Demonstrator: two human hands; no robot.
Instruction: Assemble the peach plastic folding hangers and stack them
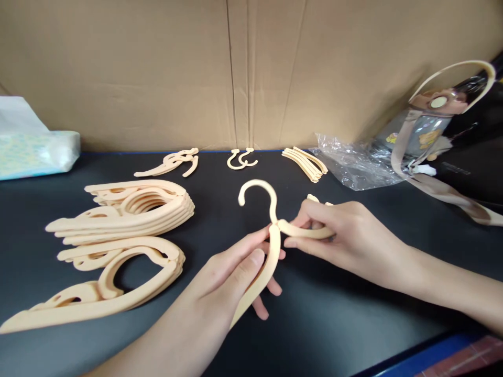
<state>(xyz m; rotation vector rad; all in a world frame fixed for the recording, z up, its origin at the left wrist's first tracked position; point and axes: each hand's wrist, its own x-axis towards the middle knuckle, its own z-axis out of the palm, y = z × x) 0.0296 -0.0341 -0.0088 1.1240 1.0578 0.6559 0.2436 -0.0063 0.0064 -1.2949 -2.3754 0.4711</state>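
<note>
A cream plastic hanger (267, 269) with a curved hook at its top is held above the dark table by both hands. My left hand (231, 277) grips its long lower arm, thumb on the near side and fingers behind. Around the other arm, just right of the hook joint, my right hand (341, 235) is closed, thumb and fingers pinching it. The hook (259, 184) points up and curls to the left. Small cream pieces (313, 198) show partly behind my right hand.
Two stacks of folded hangers (157, 225) lie at left on the dark table (220, 209). Behind are loose hanger arms (168, 163), hooks (237, 162) and slim strips (304, 163). Clear plastic (353, 165), a strapped bottle (428, 128) and a tissue pack (39, 152) stand near the cardboard (157, 73).
</note>
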